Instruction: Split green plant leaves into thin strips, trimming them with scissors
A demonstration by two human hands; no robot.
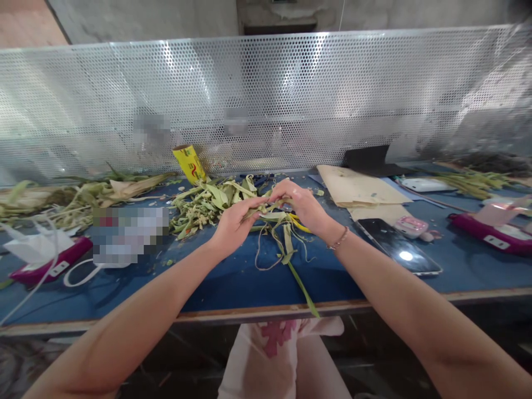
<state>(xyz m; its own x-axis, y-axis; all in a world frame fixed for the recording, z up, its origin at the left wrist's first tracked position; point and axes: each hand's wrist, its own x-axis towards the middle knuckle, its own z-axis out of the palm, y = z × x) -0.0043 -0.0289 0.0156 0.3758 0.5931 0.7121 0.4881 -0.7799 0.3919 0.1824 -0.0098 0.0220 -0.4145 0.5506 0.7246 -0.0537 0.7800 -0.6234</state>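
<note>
Pale green, withered leafy stems (286, 238) lie between my two hands, over the middle of the blue tabletop (245, 282). My left hand (238, 223) grips the bunch from the left, its fingers stretched along the stems. From the right, my right hand (300, 204) bends over the same bunch, with its fingertips on the stems and partly hidden. Thin stringy ends and one long green leaf (303, 288) hang toward the front edge. A heap of similar wilted leaves (203, 205) sits just beyond and left of my left hand.
A yellow packet (190, 164) leans by the perforated metal screen (266, 100). On the right are brown paper (361, 188), a dark phone (399, 246), a pink case (411, 226) and a magenta box (494, 233). Another magenta box (52, 260) and more plants (120, 191) lie left.
</note>
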